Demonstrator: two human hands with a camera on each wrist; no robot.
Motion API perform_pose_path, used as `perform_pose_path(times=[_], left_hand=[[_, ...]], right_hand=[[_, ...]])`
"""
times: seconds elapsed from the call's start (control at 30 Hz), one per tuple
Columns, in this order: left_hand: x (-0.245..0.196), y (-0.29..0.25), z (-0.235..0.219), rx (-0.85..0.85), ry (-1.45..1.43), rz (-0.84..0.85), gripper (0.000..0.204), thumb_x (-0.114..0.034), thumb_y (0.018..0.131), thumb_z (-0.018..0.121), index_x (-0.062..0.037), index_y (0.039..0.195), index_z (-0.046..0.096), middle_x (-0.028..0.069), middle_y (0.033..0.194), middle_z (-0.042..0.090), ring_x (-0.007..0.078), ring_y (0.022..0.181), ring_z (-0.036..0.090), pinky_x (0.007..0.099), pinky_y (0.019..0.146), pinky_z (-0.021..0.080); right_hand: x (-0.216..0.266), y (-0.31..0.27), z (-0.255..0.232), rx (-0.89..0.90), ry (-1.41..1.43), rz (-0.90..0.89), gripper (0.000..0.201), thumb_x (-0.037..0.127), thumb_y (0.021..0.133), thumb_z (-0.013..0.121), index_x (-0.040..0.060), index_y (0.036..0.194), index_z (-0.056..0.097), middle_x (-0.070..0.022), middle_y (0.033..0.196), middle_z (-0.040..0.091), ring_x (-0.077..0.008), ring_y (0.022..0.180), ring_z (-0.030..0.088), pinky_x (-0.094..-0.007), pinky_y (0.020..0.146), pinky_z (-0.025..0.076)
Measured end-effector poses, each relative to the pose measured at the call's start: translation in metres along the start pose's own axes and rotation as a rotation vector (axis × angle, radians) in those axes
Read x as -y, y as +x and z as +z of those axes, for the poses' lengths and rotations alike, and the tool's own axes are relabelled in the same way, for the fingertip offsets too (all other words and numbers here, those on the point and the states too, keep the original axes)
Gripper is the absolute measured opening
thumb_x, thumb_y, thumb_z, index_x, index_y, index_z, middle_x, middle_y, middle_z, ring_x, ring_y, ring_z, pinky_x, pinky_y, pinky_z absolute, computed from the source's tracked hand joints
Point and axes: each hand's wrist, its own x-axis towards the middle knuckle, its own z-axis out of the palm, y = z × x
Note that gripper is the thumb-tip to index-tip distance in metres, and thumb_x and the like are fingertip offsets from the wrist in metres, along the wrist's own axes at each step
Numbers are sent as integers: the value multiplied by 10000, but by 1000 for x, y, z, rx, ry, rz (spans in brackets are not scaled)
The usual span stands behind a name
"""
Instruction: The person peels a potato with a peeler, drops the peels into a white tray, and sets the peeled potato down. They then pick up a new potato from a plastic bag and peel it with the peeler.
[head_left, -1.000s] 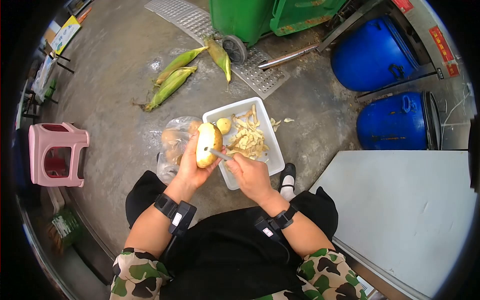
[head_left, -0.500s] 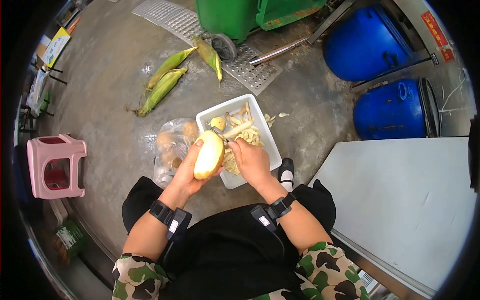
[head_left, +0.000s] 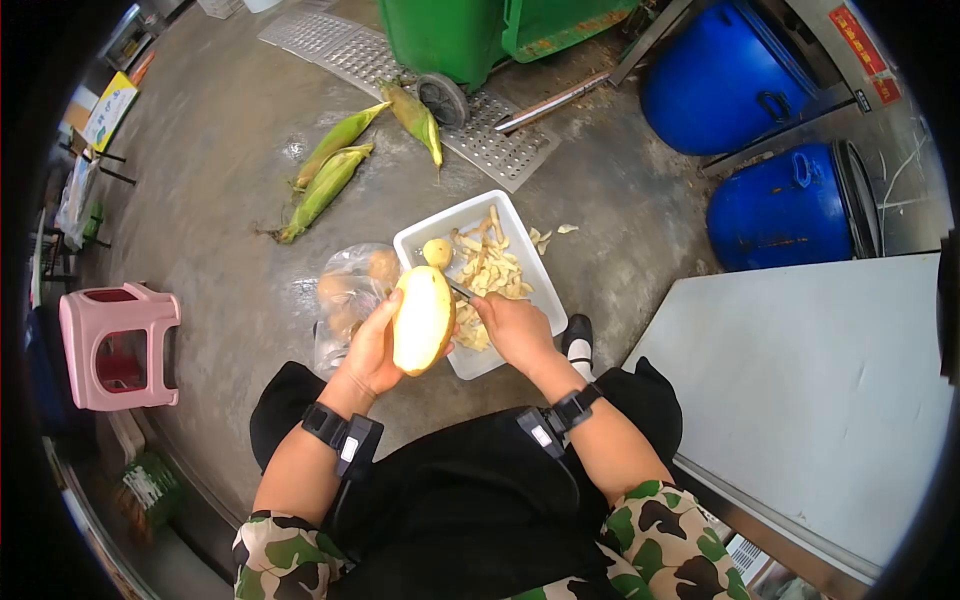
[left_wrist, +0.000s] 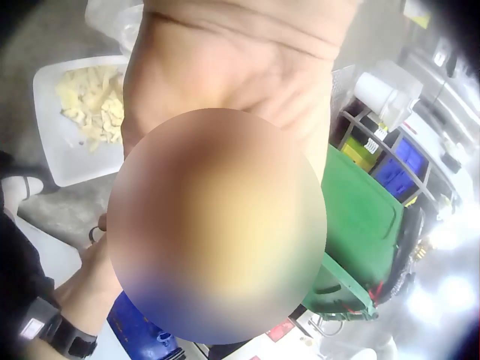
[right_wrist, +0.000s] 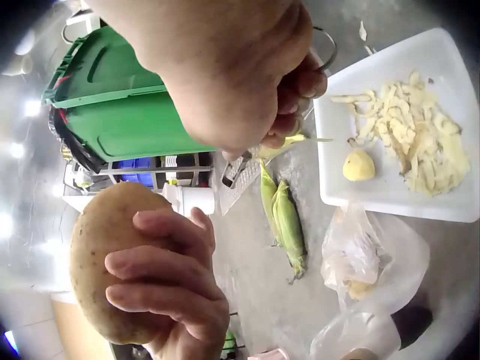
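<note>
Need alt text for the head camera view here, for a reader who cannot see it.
A seated person's left hand holds a half-peeled potato while the right hand grips a peeler over a white tray of peelings. A bag of potatoes, corn cobs, a pink stool and blue barrels sit on the concrete floor.

Head view looks steeply down from above; both wrist views sit close, sharing the white tray.
</note>
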Motion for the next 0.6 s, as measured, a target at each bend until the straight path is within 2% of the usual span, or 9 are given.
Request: perform_pose_path(times=[0.1, 0.2, 0.3, 0.4, 0.5, 0.6], left_hand=[[0, 11, -22, 42, -42, -27, 564, -540, 946, 436, -75, 1259, 504, 141, 1131, 613, 303, 938, 641, 394, 740, 552], [1, 18, -25, -1, -9, -39, 560, -560, 943, 424, -84, 1216, 537, 126, 1077, 633, 290, 881, 650, 384, 725, 551], [4, 15, -19, -73, 107, -93, 549, -558, 942, 434, -86, 1201, 542, 116, 1029, 640, 275, 832, 654, 374, 697, 551], [3, 11, -19, 12, 229, -86, 554, -561, 934, 452, -87, 1210, 536, 117, 1008, 639, 272, 818, 653, 365, 671, 551], [7, 9, -21, -22, 255, -108, 611, -616, 916, 424, -94, 1214, 534, 113, 1024, 635, 274, 793, 649, 366, 621, 547], [5, 1, -24, 146, 289, -134, 643, -624, 910, 424, -81, 1245, 509, 140, 1049, 626, 302, 777, 649, 388, 603, 552]], right_hand=[[16, -6, -17, -68, 136, -1, 381, 374, 972, 438, 60, 825, 597, -175, 722, 641, -384, 724, 631, -474, 629, 485], [24, -13, -19, -142, 267, -199, 338, 344, 961, 476, 60, 806, 574, -179, 675, 619, -388, 686, 621, -476, 596, 474], [30, -19, -20, -149, 224, -278, 319, 324, 951, 506, 56, 786, 559, -181, 648, 602, -392, 654, 608, -473, 576, 463], [18, -10, -19, -146, 190, -228, 331, 332, 968, 488, 54, 807, 567, -177, 661, 594, -384, 654, 597, -459, 569, 445], [15, -6, -15, -115, 158, -143, 377, 378, 964, 468, 58, 796, 577, -183, 674, 618, -384, 671, 618, -474, 604, 473], [0, 1, -5, -63, 120, -59, 396, 406, 968, 445, 68, 837, 605, -182, 697, 628, -383, 696, 625, -477, 620, 476]])
